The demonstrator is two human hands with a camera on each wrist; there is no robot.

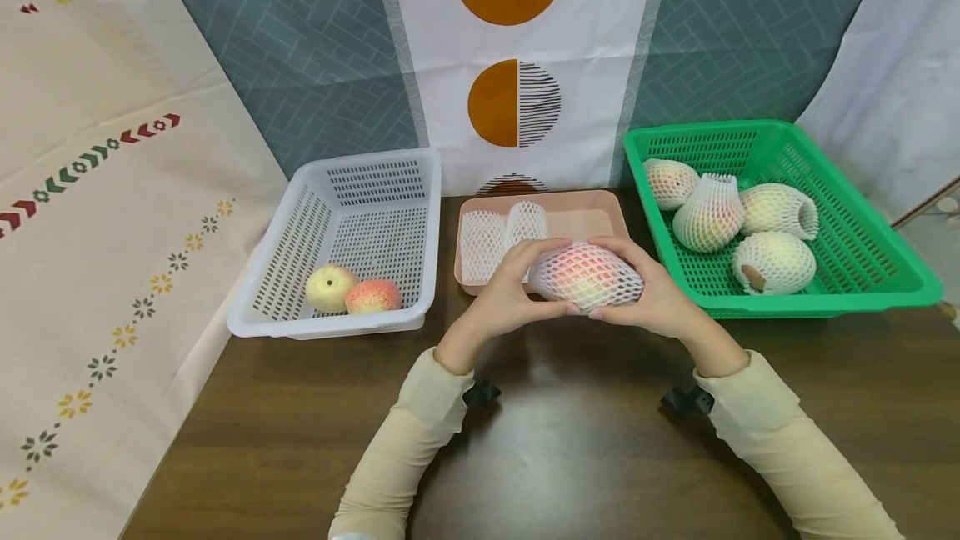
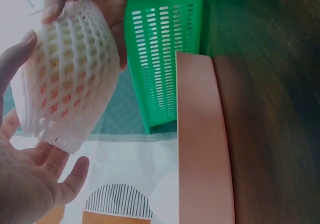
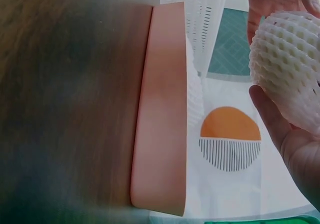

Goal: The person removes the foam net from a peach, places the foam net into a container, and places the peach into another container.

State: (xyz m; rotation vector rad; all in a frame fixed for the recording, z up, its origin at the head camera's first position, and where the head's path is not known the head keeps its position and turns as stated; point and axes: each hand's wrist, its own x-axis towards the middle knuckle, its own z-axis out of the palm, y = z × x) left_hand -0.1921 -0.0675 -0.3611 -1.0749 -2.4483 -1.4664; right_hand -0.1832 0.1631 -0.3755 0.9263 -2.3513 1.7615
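Observation:
A reddish-yellow peach in a white foam net sleeve [image 1: 588, 276] is held up between both hands, over the front of the pink tray [image 1: 585, 213]. My left hand [image 1: 510, 294] grips its left end, thumb below and fingers above. At the other end, my right hand [image 1: 658, 294] holds it the same way. Through the mesh the left wrist view shows the peach's red and yellow skin, and the foam sleeve [image 2: 67, 78] reaches past it toward the left palm. Two foam sleeves, one flat [image 1: 482, 244] and one beside it [image 1: 527, 222], lie in the tray.
On the left stands a white basket [image 1: 386, 232] with two bare peaches, one yellowish [image 1: 330, 287] and one red [image 1: 373, 297]. A green basket [image 1: 817, 304] on the right holds several fruits in foam sleeves [image 1: 708, 215]. Patterned cloth [image 1: 300, 48] hangs behind the brown table [image 1: 547, 457].

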